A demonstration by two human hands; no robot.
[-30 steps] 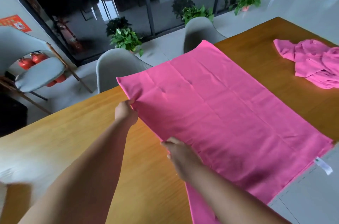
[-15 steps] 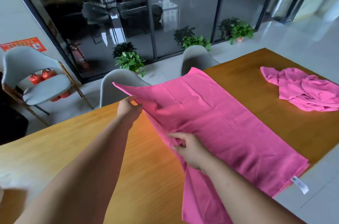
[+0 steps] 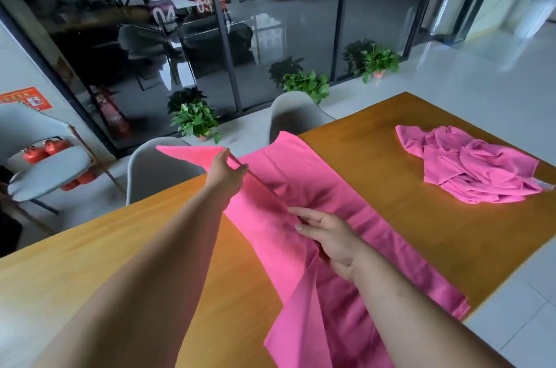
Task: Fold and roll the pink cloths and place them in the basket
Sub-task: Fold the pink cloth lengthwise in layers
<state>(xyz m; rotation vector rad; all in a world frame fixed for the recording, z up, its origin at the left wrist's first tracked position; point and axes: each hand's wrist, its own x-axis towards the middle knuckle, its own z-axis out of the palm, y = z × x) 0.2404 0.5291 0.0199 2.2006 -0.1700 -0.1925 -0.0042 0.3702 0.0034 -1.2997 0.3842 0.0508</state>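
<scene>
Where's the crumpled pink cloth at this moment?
Head view: the crumpled pink cloth lies on the wooden table, far right, apart from the lifted pink cloth.

The cloth (image 3: 301, 175) is matt pink fabric, softly creased. The table (image 3: 406, 211) is smooth grained wood with a low sheen. The grey chairs (image 3: 296, 113) look like matt plastic. The floor (image 3: 481, 72) is glossy tile.

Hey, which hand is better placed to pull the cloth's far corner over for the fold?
Left. The left hand pinches the raised far corner of the cloth; the right hand grips the near edge.
</scene>
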